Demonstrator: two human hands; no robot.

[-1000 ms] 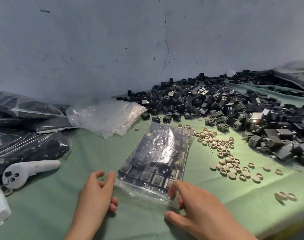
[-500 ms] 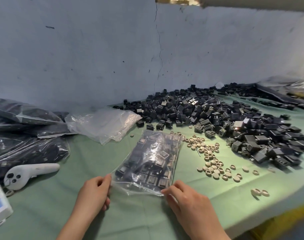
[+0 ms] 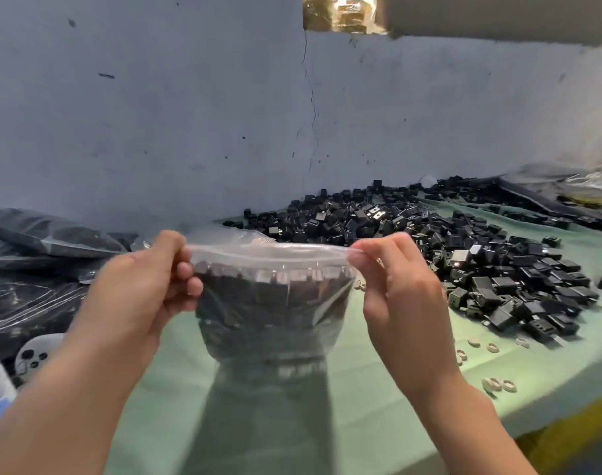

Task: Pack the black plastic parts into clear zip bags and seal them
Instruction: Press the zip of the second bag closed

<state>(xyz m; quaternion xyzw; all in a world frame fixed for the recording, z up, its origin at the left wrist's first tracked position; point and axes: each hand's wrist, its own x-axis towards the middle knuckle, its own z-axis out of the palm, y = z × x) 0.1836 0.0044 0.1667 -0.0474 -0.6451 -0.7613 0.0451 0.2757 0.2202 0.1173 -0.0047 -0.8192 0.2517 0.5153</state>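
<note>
A clear zip bag (image 3: 272,310) full of black plastic parts hangs upright above the green table (image 3: 361,413), its zip strip stretched level between my hands. My left hand (image 3: 145,286) pinches the left end of the strip. The right end is pinched by my right hand (image 3: 395,289). A large heap of loose black plastic parts (image 3: 447,255) covers the table behind and to the right of the bag.
Filled dark bags (image 3: 35,269) are stacked at the left against the grey wall. A white handheld controller (image 3: 35,354) lies at the left edge. Small beige rings (image 3: 498,383) are scattered near the table's right front edge.
The bag lay flat on the table with my hands at its near edge. Now both hands have lifted it upright by its zip strip, and the view has tilted up.
</note>
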